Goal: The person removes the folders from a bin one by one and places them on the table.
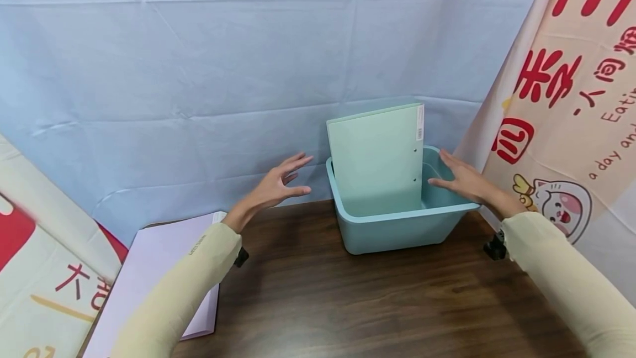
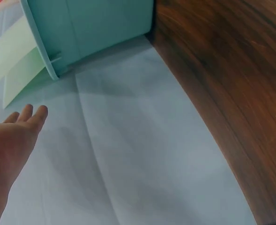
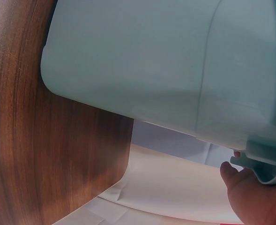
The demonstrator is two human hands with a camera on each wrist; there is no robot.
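Observation:
A mint-green file folder (image 1: 377, 159) stands upright, leaning slightly, inside a blue-green plastic tub (image 1: 392, 235) and rises well above its rim. My left hand (image 1: 278, 182) is held in the air left of the tub, fingers spread and thumb apart, holding nothing. In the left wrist view, the same hand (image 2: 11, 145) shows its fingers stretched toward the tub (image 2: 105, 28) and folder (image 2: 23, 70). At the tub's right rim is my right hand (image 1: 464, 178), its fingers extended along the rim and its thumb over the opening. The right wrist view shows it (image 3: 257, 194) partly hidden by the rim.
A lilac folder (image 1: 149, 253) lies on the brown wooden table (image 1: 308, 303) at the left, partly under my left forearm. A pale blue cloth (image 1: 223, 59) hangs behind the table. Printed cloths (image 1: 561, 126) hang at both sides, the right one close to the tub.

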